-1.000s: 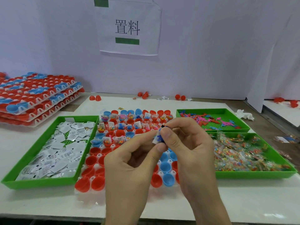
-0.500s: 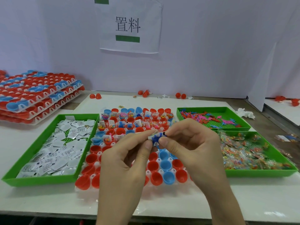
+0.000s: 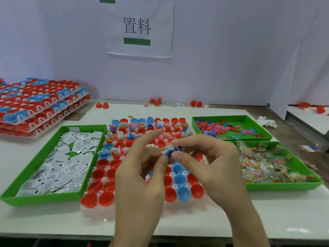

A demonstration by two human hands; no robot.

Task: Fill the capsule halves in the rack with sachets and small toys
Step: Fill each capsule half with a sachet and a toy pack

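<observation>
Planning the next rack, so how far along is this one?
Done: far rows of the rack hold sachets and toys. In hand: left hand and right hand pinch a blue toy with a white sachet over the rack. Left: the near capsule halves sit empty.

The left hand (image 3: 142, 177) and right hand (image 3: 210, 164) hid the middle of the rack (image 3: 109, 158). The left edge cut the stack of racks (image 3: 41, 107); print on the sachets (image 3: 62, 163) was unreadable.

White table (image 3: 195, 227) meets pale wall (image 3: 231, 59) bearing sign (image 3: 140, 27).
</observation>
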